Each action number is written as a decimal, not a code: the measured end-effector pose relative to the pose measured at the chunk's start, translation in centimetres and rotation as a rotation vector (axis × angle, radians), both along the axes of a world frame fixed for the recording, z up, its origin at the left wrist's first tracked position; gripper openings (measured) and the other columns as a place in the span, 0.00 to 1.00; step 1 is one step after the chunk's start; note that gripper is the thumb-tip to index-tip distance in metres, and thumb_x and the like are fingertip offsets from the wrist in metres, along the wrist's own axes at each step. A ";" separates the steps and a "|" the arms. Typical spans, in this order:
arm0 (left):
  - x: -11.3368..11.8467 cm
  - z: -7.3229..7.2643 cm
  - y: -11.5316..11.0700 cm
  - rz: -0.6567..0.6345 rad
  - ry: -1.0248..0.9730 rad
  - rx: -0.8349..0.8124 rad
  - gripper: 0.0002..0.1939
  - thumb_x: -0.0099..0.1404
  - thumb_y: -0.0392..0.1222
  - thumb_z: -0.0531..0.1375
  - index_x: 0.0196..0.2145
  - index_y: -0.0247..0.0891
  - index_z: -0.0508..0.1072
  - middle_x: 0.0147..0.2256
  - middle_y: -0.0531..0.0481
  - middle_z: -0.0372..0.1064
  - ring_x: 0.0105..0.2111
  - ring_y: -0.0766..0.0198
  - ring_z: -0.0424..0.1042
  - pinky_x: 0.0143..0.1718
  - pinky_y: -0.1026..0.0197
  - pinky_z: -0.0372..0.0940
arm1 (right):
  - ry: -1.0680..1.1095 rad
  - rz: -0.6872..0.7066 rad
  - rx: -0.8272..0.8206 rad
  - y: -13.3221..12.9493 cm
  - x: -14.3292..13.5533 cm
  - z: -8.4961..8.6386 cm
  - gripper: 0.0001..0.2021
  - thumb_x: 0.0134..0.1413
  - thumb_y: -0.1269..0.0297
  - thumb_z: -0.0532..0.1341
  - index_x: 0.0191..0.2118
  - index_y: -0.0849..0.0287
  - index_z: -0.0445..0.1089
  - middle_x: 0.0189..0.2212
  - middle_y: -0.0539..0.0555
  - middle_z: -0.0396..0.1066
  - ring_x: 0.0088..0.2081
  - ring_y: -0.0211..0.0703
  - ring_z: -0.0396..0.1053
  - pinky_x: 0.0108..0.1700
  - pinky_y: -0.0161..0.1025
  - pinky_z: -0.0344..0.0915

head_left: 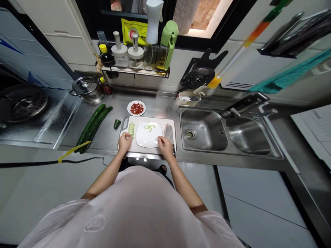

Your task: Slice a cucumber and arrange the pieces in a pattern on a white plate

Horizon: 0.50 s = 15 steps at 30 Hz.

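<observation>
My left hand (124,142) is pinched at the lower end of a row of overlapping cucumber slices (131,128) on the white cutting board (126,147). Whether a slice is between its fingertips is too small to tell. A white plate (148,139) rests on the board, with a few cucumber slices (149,127) fanned in a curved pattern near its top. At the plate's right edge is my right hand (164,146), fingers drawn together; anything in them is hidden. Beside it a knife (168,131) lies along the board's right side, its dark handle towards me.
Left of the board are a cut cucumber end (117,124) and long cucumbers (93,124). A plate of chopped red pieces (137,108) sits behind the board. A lidded pot (86,89) stands back left, beneath a bottle rack (134,70). The double sink (204,129) is at right.
</observation>
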State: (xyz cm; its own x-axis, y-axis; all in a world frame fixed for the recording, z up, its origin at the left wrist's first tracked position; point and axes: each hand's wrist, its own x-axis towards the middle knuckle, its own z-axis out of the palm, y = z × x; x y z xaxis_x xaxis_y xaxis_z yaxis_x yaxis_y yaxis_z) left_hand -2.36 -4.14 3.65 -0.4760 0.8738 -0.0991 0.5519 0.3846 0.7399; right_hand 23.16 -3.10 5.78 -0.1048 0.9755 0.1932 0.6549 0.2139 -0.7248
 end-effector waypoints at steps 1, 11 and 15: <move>0.0 0.1 0.3 0.002 -0.106 0.030 0.08 0.54 0.45 0.58 0.31 0.40 0.67 0.29 0.53 0.68 0.29 0.66 0.66 0.34 0.63 0.61 | 0.003 0.000 0.000 0.0 -0.1 0.1 0.14 0.59 0.61 0.51 0.40 0.57 0.73 0.36 0.55 0.73 0.36 0.43 0.68 0.43 0.40 0.63; 2.6 6.3 1.7 -0.191 -0.573 0.188 0.14 0.49 0.46 0.63 0.32 0.37 0.68 0.28 0.52 0.66 0.28 0.69 0.66 0.34 0.64 0.63 | 0.049 0.080 0.053 1.1 -2.9 4.4 0.14 0.61 0.60 0.50 0.44 0.57 0.71 0.34 0.55 0.70 0.37 0.43 0.66 0.44 0.41 0.62; 3.7 9.0 1.4 -0.264 -0.559 0.203 0.13 0.50 0.45 0.63 0.32 0.37 0.69 0.29 0.52 0.67 0.29 0.68 0.66 0.34 0.64 0.63 | 0.052 0.136 0.092 1.2 -3.9 6.7 0.14 0.61 0.58 0.51 0.46 0.56 0.69 0.40 0.56 0.68 0.45 0.45 0.64 0.47 0.42 0.60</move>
State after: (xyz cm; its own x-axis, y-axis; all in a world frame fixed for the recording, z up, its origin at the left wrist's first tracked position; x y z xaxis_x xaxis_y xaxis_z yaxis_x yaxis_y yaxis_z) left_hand 1.37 -2.77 12.61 -0.1672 0.9818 -0.0898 0.1193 0.1106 0.9867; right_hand 19.25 -1.86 12.48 -0.2221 0.9309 0.2901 0.5774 0.3653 -0.7302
